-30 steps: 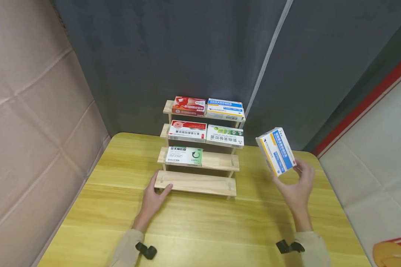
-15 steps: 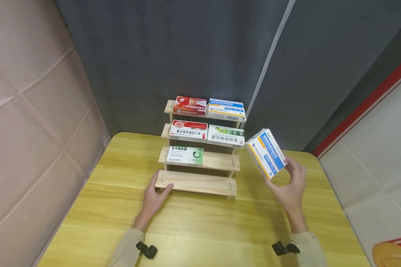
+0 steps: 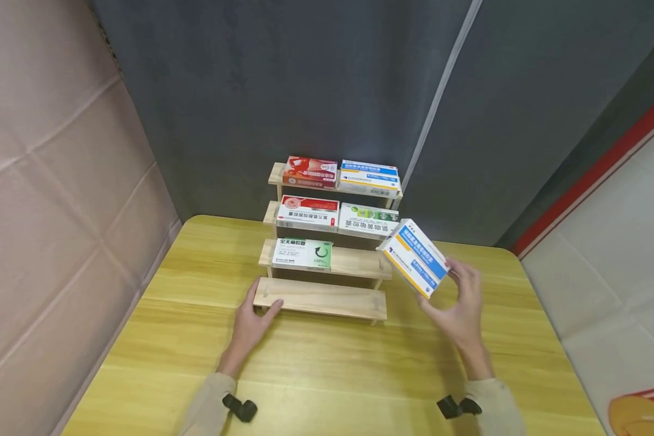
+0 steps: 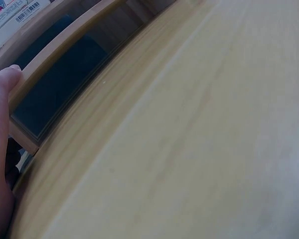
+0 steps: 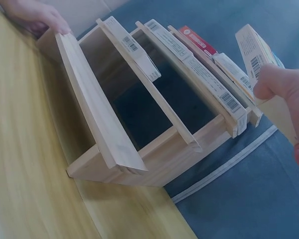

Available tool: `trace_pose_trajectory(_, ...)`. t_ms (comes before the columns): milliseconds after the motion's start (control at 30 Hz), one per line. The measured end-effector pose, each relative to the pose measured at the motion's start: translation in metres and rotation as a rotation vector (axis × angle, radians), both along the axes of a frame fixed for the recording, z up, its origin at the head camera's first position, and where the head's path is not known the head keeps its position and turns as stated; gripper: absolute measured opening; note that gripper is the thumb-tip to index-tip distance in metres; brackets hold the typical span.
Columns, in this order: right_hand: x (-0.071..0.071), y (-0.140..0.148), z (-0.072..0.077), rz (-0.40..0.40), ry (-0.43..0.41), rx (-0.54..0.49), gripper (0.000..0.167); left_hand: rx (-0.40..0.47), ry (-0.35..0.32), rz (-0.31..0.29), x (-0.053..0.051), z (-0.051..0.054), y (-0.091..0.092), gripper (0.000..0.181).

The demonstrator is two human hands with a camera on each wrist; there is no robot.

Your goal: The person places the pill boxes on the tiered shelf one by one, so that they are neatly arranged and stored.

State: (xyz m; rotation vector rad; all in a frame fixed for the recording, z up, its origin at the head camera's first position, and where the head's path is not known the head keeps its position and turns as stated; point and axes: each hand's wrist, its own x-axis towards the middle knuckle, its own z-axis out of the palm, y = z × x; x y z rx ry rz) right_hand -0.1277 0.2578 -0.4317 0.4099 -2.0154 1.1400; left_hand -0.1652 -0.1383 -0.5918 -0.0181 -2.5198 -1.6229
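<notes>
My right hand point(image 3: 460, 306) pinches a white, blue and yellow medicine box point(image 3: 414, 257) by its right end, tilted in the air at the right of a stepped wooden rack point(image 3: 321, 298). The box's far corner overlaps the third tier's right end in the head view; whether they touch I cannot tell. At the rack's lowest tier, my left hand point(image 3: 251, 324) grips the left end, its thumb over the front edge. A green and white medicine box point(image 3: 302, 253) lies on the left of the tier above, with bare wood beside it.
Higher up sit a red-topped white box point(image 3: 307, 212) and a green-white box point(image 3: 367, 219). The top tier bears a red box point(image 3: 309, 172) and a blue-white box point(image 3: 369, 177). A dark curtain point(image 3: 283, 85) hangs behind the wooden table point(image 3: 327, 375).
My right hand has moved left and slightly down with the medicine box, bringing it close to the rack, and the box has tilted further over. My left hand has stayed in place.
</notes>
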Motion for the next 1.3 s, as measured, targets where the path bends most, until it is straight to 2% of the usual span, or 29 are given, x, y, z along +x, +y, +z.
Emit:
trace_pose_trajectory(300, -0.004, -0.007, -0.003, 0.068, 0.025, 0.031, 0.078, 0.001, 0.006, 0.008, 0.000, 0.000, 0.000, 0.091)
trace_pose_trajectory(433, -0.005, -0.008, -0.006, 0.096, -0.005, 0.048, 0.080, 0.005, 0.006, 0.005, -0.001, 0.000, 0.000, 0.091)
trace_pose_trajectory(733, -0.019, 0.005, -0.040, 0.082, -0.119, 0.129, 0.092, 0.010, 0.007, 0.000, -0.001, 0.000, 0.000, 0.090)
trace_pose_trajectory(1300, -0.039, -0.004, -0.055, 0.147, -0.199, 0.250, 0.088, -0.003, 0.010, 0.002, -0.001, 0.000, 0.000, 0.090)
